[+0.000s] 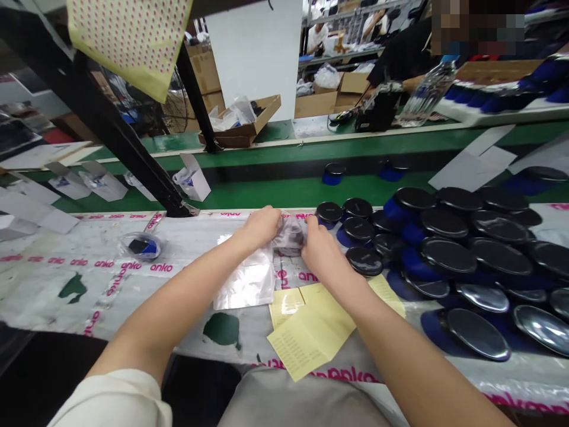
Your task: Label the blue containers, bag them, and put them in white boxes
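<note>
Near the table's far edge, my left hand (263, 226) and my right hand (320, 246) hold a clear plastic bag (288, 237) with a dark item inside. The fingers of both hands are closed on its two sides. Flat clear bags (247, 279) lie below my left hand. Yellow printed sheets (306, 332) are under my right forearm. Many round blue items with black tops (448, 254) stand in rows to the right. A bagged blue and black item (141, 246) lies at the left.
Behind the table runs a green conveyor (267, 193) carrying small open white boxes (193, 178). A black post (133, 154) slants down to the table at the left. A carton (251, 127) and a clear bottle (429, 92) stand beyond; a person's dark sleeve (406, 53) is behind them.
</note>
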### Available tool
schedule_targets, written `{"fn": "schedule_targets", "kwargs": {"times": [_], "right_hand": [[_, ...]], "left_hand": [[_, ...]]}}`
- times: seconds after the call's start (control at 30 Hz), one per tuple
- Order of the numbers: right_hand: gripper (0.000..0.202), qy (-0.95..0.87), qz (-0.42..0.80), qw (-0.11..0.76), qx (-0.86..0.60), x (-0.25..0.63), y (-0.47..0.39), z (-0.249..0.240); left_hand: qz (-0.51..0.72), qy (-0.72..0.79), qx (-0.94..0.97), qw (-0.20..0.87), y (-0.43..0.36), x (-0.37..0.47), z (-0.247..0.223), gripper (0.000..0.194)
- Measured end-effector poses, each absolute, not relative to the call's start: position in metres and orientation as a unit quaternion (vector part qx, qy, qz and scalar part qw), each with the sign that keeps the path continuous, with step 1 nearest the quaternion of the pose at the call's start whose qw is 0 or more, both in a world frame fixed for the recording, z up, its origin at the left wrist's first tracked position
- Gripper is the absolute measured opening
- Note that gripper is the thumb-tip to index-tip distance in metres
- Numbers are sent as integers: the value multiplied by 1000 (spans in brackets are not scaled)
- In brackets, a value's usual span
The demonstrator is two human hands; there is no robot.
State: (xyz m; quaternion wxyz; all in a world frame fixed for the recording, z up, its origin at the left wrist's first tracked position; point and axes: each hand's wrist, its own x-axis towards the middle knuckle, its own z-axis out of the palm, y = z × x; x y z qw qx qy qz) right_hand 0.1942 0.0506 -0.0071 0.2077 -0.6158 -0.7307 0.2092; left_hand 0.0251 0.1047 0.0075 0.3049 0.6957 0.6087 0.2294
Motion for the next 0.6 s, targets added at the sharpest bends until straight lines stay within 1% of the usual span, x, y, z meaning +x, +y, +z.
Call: {"fn": "schedule_targets", "kwargs": {"times": [0.07,0.1,0.13,0.17,0.23,0.27,0.3,0.33,0.37,0.43,0.53,0.57,0.6], "right_hand": [[51,-741,204,232,-596,198,38,-10],[53,-748,206,248,-581,199,32,-12],[57,-754,216,265,-561,200,27,-14],[62,-757,238,281,-540,200,23,-18],[73,-750,299,305,-506,198,21,-25],[77,-741,325,312,-497,196,23,-28],[79,-731,343,315,-499,195,27,-30],[78,-721,348,317,-509,194,31,-31],[75,-712,347,321,-519,193,36,-30],[68,-697,349,329,-533,193,44,-26],[65,-691,361,325,-535,194,50,-17],[65,-697,362,317,-532,195,51,-13],[63,-705,361,305,-529,195,52,-11]], "left_hand": [[257,599,700,291,91,17,9,21],[267,590,704,292,83,12,9,23],[274,578,707,302,74,8,9,28],[272,565,711,318,66,4,8,39],[255,526,709,395,54,-1,2,77],[248,526,701,412,51,-1,-2,90],[253,529,693,420,49,0,-5,97],[266,530,680,431,48,3,-7,100],[287,534,664,438,49,6,-8,97],[333,540,635,440,49,13,-5,85],[358,572,633,381,49,19,7,50],[352,578,641,362,48,20,10,41],[344,579,649,353,49,21,13,37]]}}
